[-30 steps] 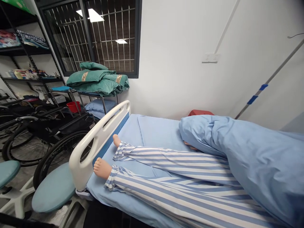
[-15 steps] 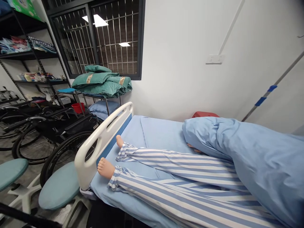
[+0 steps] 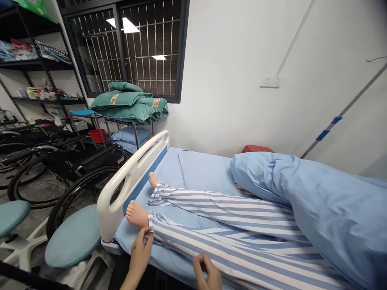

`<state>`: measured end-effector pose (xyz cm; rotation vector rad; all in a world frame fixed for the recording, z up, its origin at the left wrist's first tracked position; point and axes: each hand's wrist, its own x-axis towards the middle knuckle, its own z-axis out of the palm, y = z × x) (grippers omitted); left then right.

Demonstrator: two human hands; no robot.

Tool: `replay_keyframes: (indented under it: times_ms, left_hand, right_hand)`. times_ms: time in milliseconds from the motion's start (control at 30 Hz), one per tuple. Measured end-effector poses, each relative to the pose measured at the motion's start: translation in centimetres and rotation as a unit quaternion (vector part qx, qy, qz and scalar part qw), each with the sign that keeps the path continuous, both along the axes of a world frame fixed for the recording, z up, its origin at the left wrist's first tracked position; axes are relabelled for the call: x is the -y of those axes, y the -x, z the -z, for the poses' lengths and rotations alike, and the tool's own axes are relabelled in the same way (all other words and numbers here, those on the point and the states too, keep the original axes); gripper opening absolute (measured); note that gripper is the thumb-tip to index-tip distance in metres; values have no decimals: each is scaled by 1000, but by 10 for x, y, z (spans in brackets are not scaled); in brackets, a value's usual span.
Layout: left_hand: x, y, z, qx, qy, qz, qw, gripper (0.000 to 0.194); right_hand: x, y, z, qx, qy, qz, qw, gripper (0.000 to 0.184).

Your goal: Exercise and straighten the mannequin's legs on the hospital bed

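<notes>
Head camera, and from where I stood the two hands were well apart at the near side of the bed. The left hand point(image 3: 139, 253) pinched the cuff point(image 3: 150, 228) of the striped trousers point(image 3: 223, 237), right beside the bare foot point(image 3: 136, 214) of a manikin lying on its back. The right hand point(image 3: 206, 272) lay further along that same trouser leg, its fingertips point(image 3: 200, 261) on the cloth; I couldn't tell whether it gripped or only touched. The trousers covered both legs, and the other foot point(image 3: 153, 180) stood upright further across the blue sheet point(image 3: 205, 171). A blue quilt point(image 3: 299, 197) covered the upper body. A white bed end point(image 3: 130, 181) rose just beside the near foot. Beyond it stood a black wheelchair point(image 3: 66, 161), and green folded quilts point(image 3: 128, 104) sat on a metal rack below the barred window point(image 3: 145, 48).
</notes>
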<state>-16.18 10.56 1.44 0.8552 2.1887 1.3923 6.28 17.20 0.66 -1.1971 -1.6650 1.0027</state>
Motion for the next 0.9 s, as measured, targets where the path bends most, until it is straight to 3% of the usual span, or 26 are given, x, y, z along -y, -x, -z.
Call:
replay_keyframes:
  times_ms: [133,267,367,567,667,767,900]
  left_hand:
    - [-14,-23,-22,-74,-3,57,996,29]
    - [-23,-38,-31,-41,-17,98,994,33]
    - [-34,-36,-32,-1,-46,121,992,31]
    - [-72,-18,-29,79,-97,230,965,25]
    - [-90,-10,-20,-3,-61,233,971,24]
    - [-94,-8,1,-175,15,189,966,26]
    - [-86,-13,29,-403,40,163,899,30]
  right_hand:
    - [-22,32,-33,19,14,-75,997,46]
    - [-39,61,-46,26,-14,-85,996,44]
    - [-54,76,-40,52,-46,-94,993,41]
    - [-75,89,-1,199,-104,-46,973,32]
    - [-76,89,8,225,-112,-29,967,30]
    - [-76,88,8,222,-108,-32,968,31]
    - [-75,89,5,225,-96,-24,969,29]
